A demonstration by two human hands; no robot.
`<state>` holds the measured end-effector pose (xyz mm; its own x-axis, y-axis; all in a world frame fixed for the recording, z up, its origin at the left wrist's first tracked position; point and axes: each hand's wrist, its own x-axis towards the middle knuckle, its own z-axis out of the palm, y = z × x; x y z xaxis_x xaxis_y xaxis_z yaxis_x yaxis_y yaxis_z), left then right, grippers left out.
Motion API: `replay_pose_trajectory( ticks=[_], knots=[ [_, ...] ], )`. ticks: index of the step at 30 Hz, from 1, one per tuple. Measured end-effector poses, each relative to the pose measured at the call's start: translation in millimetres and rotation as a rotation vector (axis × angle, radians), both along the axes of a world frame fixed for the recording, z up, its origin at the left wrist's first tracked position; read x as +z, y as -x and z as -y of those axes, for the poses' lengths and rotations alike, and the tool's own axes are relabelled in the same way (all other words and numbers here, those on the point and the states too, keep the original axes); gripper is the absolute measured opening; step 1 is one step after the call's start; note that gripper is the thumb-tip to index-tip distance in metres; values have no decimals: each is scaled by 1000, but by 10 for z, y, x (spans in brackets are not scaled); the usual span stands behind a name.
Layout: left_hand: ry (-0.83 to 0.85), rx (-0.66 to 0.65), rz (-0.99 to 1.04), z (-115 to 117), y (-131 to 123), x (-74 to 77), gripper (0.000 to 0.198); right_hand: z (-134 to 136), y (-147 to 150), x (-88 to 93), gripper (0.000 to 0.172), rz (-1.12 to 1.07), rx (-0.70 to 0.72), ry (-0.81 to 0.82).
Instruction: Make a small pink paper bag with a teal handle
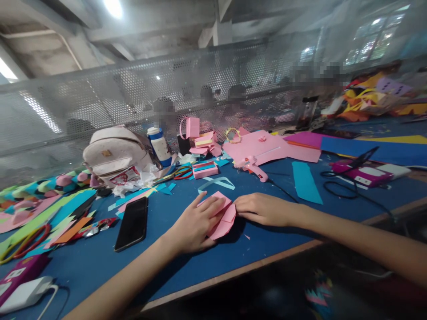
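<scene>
A piece of folded pink paper (222, 229) lies near the front of the blue table, creased and slightly raised at its right side. My left hand (198, 222) holds it from the left, fingers across its top and thumb at its near edge. On the right, my right hand (262, 210) has its fingers together, pinching the paper's right edge. Just beyond the hands are a curled pale blue paper strip (220, 180) and a small pink paper box (206, 170). A pink glue gun (251, 166) rests further back, its cord running right.
A black phone (132, 223) lies left of my hands. Behind it are a pale backpack (115, 153), a bottle (159, 146) and scissors (183, 172). Pink sheets (267, 146), a teal strip (305, 182) and a purple power strip (362, 174) lie rightward. A perforated metal screen (133, 93) stands behind.
</scene>
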<state>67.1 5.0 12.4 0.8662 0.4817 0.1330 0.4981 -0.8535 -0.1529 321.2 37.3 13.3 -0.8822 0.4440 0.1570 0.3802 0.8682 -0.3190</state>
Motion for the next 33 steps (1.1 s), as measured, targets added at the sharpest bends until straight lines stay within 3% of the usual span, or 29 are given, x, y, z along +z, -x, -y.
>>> replay_pose_trajectory(
  ticks=[9, 14, 18, 27, 33],
  knots=[
    [25, -5, 79, -26, 15, -47, 53, 13, 151, -87, 30, -55, -101, -129],
    [64, 6, 80, 5, 110, -38, 64, 122, 147, -27, 25, 37, -56, -229],
    [83, 6, 73, 91, 260, -45, 51, 230, 178, -66, 21, 114, 17, -385],
    [97, 38, 77, 143, 331, -71, 47, 308, 528, -114, 31, 22, 166, -300],
    [65, 65, 306, 130, 271, -124, 36, 324, 508, -20, 28, 41, 144, -254]
  ],
)
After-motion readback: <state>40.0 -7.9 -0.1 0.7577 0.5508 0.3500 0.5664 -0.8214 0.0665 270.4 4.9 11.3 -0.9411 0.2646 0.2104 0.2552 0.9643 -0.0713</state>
